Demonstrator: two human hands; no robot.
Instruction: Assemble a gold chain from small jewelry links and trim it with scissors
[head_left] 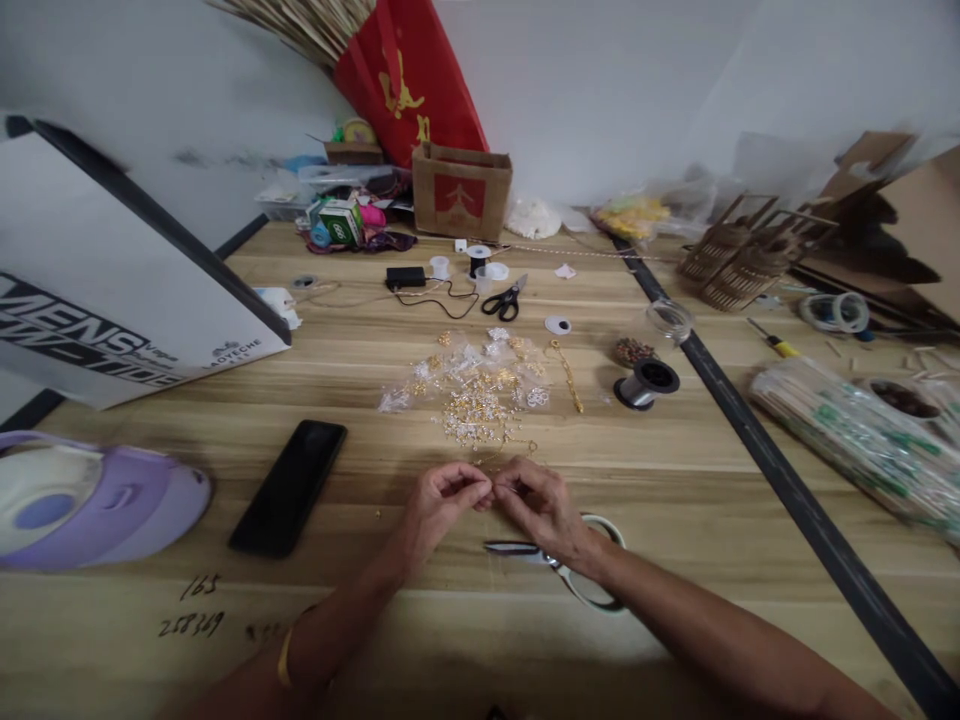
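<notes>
The head view faces forward, down over the table (435,640).

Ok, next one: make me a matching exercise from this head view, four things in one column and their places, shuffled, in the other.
Things
1. Loose gold and silver-coloured beads
2. Pale-handled metal scissors
3. Black rectangular phone
4. Spool of silver-coloured wire

Places
A. Between the purple and white visor and the left hand
B. Close beside the long black strip along the wooden table
C. Partly hidden by the right hand and wrist
D. Heaped just beyond both hands

Pairs: 1-D, 2-C, 3-A, 4-B
</notes>
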